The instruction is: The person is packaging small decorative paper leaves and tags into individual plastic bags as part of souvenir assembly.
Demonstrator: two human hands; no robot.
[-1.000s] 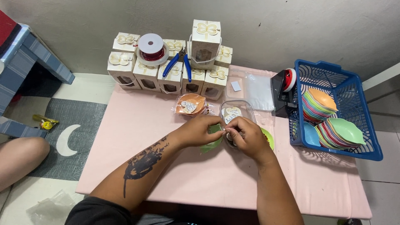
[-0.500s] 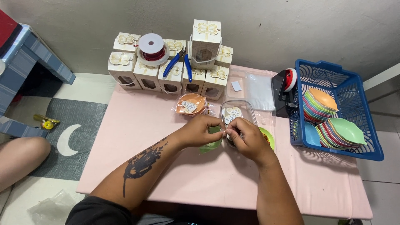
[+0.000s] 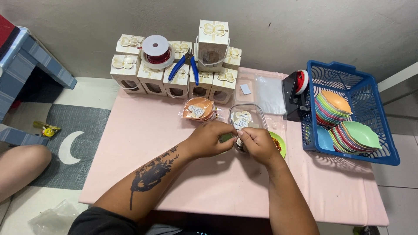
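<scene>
Pink cloth covers a low table (image 3: 174,143) pushed up against a grey wall. Both hands meet near the middle of it. The left hand (image 3: 209,140) is curled, and its fingers pinch a small dark green thing (image 3: 226,138) to keep it steady. The right hand (image 3: 257,143) is closed too, pinching a little white heart tag (image 3: 241,124) right beside it. The hands touch, so the tiny pieces stay close together and are easy to see. What sits just under the fingers is hidden.

Just behind the hands is a clear plastic tub (image 3: 248,114) with more tags in it, near enough to reach. A green dish (image 3: 279,143) peeks out by the right hand. An orange dish in a clear wrap (image 3: 198,109) lies close to the left hand.

Little white gift boxes (image 3: 174,82) stand in rows by the wall, out of the way. A spool of red wire (image 3: 156,48) and blue pliers (image 3: 185,66) rest on top of them. A blue basket (image 3: 348,111) on the right holds stacks of bright dishes.

Compared with a moment ago, hardly anything has moved. The hands are in the same spot, still bunched together over the same small pieces.
</scene>
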